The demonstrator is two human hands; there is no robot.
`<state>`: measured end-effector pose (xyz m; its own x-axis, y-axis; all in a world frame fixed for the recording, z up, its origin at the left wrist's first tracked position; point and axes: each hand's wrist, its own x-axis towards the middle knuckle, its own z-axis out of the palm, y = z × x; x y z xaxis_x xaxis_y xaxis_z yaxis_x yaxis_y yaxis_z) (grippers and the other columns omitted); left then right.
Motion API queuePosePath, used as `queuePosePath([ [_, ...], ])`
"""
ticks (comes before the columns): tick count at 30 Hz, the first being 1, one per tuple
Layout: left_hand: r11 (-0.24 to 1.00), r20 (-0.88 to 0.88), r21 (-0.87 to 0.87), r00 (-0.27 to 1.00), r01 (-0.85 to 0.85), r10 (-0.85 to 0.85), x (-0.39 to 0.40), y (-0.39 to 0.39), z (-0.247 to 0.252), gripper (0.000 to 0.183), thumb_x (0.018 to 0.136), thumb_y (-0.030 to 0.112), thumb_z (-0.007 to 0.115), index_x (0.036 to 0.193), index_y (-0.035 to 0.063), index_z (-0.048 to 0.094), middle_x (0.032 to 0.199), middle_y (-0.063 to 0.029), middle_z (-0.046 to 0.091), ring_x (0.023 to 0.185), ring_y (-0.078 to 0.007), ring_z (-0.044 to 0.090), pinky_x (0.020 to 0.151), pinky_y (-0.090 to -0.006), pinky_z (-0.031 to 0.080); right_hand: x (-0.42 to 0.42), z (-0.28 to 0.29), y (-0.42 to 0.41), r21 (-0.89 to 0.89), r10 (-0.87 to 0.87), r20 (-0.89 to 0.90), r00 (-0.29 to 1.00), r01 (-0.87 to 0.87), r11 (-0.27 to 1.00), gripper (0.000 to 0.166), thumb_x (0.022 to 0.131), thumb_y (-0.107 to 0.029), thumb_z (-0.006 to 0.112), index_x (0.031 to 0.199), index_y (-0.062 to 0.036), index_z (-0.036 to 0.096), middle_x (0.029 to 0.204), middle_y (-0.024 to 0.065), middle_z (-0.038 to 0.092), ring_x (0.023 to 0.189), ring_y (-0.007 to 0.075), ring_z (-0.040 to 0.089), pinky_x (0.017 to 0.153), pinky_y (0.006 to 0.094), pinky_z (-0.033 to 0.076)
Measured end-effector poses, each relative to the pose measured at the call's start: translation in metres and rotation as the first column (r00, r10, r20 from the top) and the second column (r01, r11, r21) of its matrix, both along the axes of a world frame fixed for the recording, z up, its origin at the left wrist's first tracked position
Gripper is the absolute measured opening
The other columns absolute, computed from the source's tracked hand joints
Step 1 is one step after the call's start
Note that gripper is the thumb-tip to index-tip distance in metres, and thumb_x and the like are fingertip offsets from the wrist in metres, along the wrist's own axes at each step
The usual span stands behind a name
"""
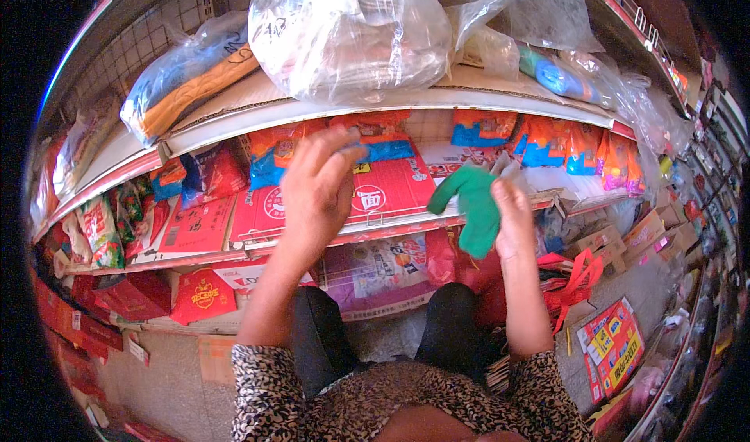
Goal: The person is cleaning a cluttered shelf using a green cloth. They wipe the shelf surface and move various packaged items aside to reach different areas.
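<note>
My right hand (pixel 514 216) grips a green cloth piece (pixel 481 210), which hangs in front of the middle shelf. It looks like a glove or a sock; I cannot tell which. Blurred by motion, my left hand (pixel 319 187) is raised with curled fingers before the same shelf. Whether anything sits between its fingertips cannot be made out. Behind that hand are orange-and-blue packets (pixel 266 169) and a flat red printed carton (pixel 398 184). A large clear plastic bag of folded goods (pixel 351 43) rests on the upper shelf above both hands.
On the upper shelf (pixel 375 106) lies a bagged blue-and-orange bundle (pixel 193 84). More orange packets (pixel 548 143) stand at right. Red gift boxes (pixel 137 295) fill the lower left. A red bag with handles (pixel 577 275) and a printed carton (pixel 615 348) are low at right.
</note>
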<state>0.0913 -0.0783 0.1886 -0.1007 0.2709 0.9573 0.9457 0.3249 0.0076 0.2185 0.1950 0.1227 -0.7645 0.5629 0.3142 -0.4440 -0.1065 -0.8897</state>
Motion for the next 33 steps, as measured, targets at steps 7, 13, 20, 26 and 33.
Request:
queuePosePath([
  [7,0.914,-0.265,-0.181,0.913,-0.363,0.311,-0.052,-0.01,0.063,0.072,0.067,0.012,0.079,0.134,0.0255,0.055,0.147,-0.0076,0.043,0.136,-0.03,0.039,0.113,-0.0495,0.03,-0.017,0.099,0.033,0.573,-0.528,-0.471,0.707,0.7,0.426,0.03,0.087,-0.022,0.073,0.106,-0.0006,0.063,0.098,0.0094,0.069,0.09,0.0201,0.065,0.082,0.0343,0.051],
  [13,0.919,-0.336,-0.208,0.907,-0.335,0.255,-0.07,-0.014,0.077,0.066,0.064,0.01,0.077,0.127,0.0229,0.059,0.141,-0.0055,0.046,0.132,-0.029,0.042,0.108,-0.045,0.036,-0.05,0.11,0.044,0.675,-0.687,-0.579,0.438,0.73,-0.104,0.031,0.085,-0.026,0.073,0.103,-0.0035,0.061,0.094,0.0171,0.067,0.088,0.0352,0.064,0.077,0.0428,0.049],
  [20,0.934,-0.338,-0.195,0.914,-0.3,0.224,-0.087,-0.016,0.088,0.056,0.067,0.011,0.075,0.12,0.0254,0.063,0.134,-0.0026,0.05,0.126,-0.0285,0.046,0.101,-0.0442,0.041,-0.06,0.091,0.025,0.77,-0.442,-0.6,0.667,0.631,-0.094,0.044,0.075,-0.02,0.08,0.111,-0.0075,0.06,0.107,0.0143,0.062,0.1,0.0344,0.059,0.084,0.0432,0.048],
  [26,0.963,-0.337,-0.093,0.918,-0.253,0.209,-0.099,-0.005,0.111,0.041,0.072,0.013,0.073,0.111,0.0244,0.068,0.124,-0.0006,0.057,0.112,-0.0297,0.054,0.094,-0.0431,0.045,-0.055,0.094,0.053,0.737,-0.358,-0.673,0.647,0.631,-0.243,0.05,0.068,-0.005,0.08,0.115,-0.0137,0.066,0.114,0.0135,0.057,0.104,0.0336,0.057,0.089,0.0419,0.048],
  [33,0.965,-0.285,-0.086,0.934,-0.248,0.214,-0.102,-0.001,0.11,0.038,0.073,0.017,0.076,0.111,0.0219,0.07,0.124,-0.0028,0.058,0.114,-0.0293,0.054,0.095,-0.0407,0.047,-0.063,0.093,0.043,0.763,-0.395,-0.63,0.668,0.627,-0.156,0.046,0.068,0.0,0.077,0.111,-0.0105,0.062,0.12,0.0147,0.055,0.107,0.0344,0.057,0.09,0.0431,0.048],
])
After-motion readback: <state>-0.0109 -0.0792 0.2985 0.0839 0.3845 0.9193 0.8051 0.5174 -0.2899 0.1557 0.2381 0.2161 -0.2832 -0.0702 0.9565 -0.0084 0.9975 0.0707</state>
